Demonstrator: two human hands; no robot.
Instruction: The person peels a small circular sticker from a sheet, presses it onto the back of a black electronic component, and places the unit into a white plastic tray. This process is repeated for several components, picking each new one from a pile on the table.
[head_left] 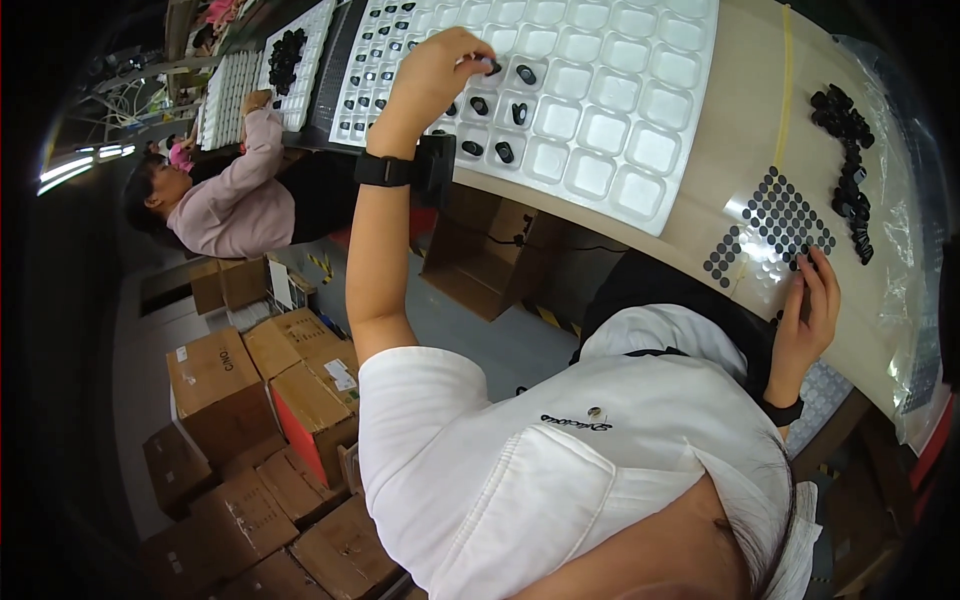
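My left hand (440, 80) reaches over the white plastic tray (612, 91), its thumb and index finger pinched on a small black oval part (492, 68) above one of the compartments. Other black parts (526, 75) lie singly in the compartments around it, while those toward the tray's right side hold nothing. Off to the right, my right hand (812, 305) has its fingers extended onto a clear sheet of round black stickers (775, 215). Its fingertips touch the sheet's lower right edge, and the thumb is partly hidden.
A heap of small black parts (842, 115) trails along the table's right side beside clear plastic film (900, 200). Yellow tape (785, 80) runs across the tabletop. Beyond the tray, a co-worker (240, 195) sits at another tray. Cardboard boxes (215, 380) are stacked at lower left.
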